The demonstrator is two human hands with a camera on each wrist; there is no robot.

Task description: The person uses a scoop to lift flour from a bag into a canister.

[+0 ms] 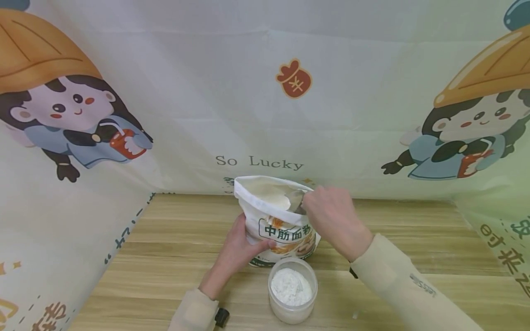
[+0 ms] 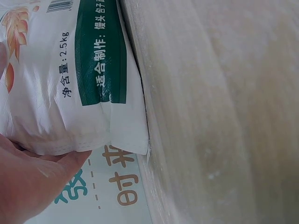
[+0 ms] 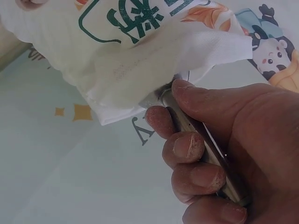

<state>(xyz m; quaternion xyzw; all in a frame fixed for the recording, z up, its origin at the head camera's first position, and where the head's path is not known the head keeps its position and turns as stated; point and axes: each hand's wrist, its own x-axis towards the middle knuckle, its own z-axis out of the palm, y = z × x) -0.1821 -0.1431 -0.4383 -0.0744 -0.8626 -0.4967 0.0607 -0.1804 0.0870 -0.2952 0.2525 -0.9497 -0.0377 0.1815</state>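
A white flour bag [image 1: 281, 234] stands upright with its top folded out and open, white flour [image 1: 275, 198] showing inside. My left hand [image 1: 242, 243] grips the bag's left side, thumb across its front; the left wrist view shows the fingers at the bag's lower edge [image 2: 70, 140]. My right hand [image 1: 333, 220] is at the bag's right rim, fingers curled round the handle of a metal scoop [image 3: 201, 135]. The scoop's head [image 1: 296, 200] is inside the bag's mouth, partly hidden by the rim. In front of the bag, a clear round tub [image 1: 291, 315] holds heaped flour.
The wooden table [image 1: 165, 271] carries the bag and the tub. A printed cloth backdrop [image 1: 265, 101] rises close behind the bag and along both sides. A small white speck [image 1: 355, 315] lies on the table right of the tub.
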